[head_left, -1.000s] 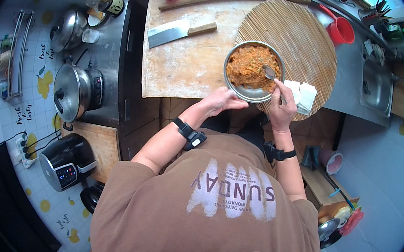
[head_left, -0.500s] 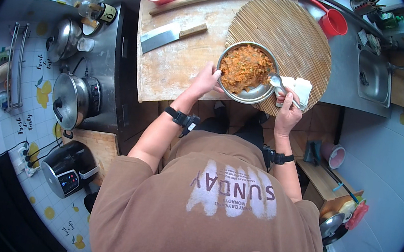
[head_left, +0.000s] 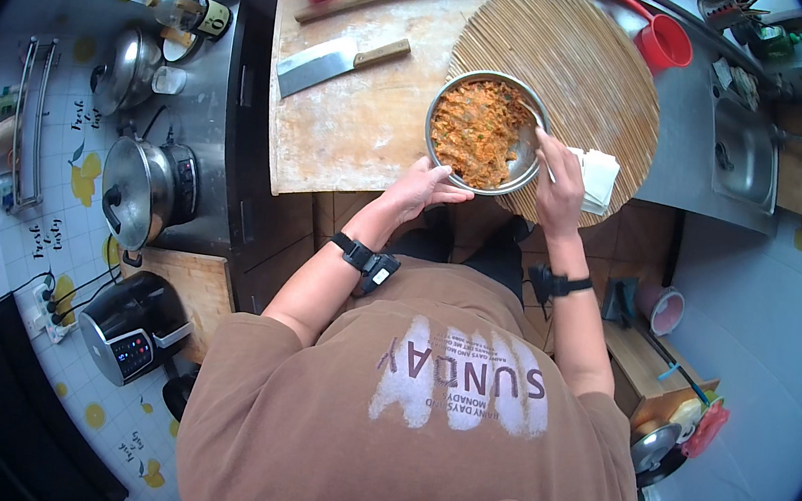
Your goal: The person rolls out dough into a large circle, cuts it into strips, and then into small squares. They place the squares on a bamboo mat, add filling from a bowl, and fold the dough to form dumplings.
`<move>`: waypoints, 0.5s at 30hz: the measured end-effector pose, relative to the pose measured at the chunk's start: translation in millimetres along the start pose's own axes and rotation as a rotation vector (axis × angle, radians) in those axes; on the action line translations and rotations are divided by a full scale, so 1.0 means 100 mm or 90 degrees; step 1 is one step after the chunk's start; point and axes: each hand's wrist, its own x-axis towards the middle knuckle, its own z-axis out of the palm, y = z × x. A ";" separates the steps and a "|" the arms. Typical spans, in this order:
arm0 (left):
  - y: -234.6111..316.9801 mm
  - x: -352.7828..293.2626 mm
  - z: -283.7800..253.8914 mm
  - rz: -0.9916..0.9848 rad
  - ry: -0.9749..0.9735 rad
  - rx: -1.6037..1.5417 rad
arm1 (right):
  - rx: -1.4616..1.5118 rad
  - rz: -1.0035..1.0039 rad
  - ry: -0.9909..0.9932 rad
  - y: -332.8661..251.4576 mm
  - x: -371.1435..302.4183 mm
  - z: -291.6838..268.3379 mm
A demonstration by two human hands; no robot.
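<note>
A steel bowl [head_left: 431,150] holds an orange-brown chopped filling flecked with green [head_left: 476,132]. It rests over the left front part of a round slatted mat. My left hand [head_left: 424,189] grips the bowl's near left rim, thumb at the edge and fingers under its side. My right hand [head_left: 560,182] is closed round the handle of a metal spoon [head_left: 539,119]. The spoon's head is down at the filling's right side and mostly hidden. Bare steel shows inside the bowl at the lower right. A stack of white wrappers [head_left: 598,180] lies just right of my right hand.
The round slatted mat [head_left: 592,84] lies on a floured wooden board [head_left: 355,135]. A cleaver [head_left: 318,66] and a long rolling pin [head_left: 402,0] are on the board. Red scoops [head_left: 664,44] stand behind. A sink [head_left: 745,158] is at right, lidded pots [head_left: 140,193] at left.
My right hand has moved from the bowl's right rim inward, and the spoon has gone from above the rim into the filling. The bowl has shifted slightly left and back, my left hand slightly lower.
</note>
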 end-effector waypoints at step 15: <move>-0.10 0.03 0.16 -0.063 -0.116 -0.103 | -0.036 -0.023 -0.088 -0.26 -0.38 -0.09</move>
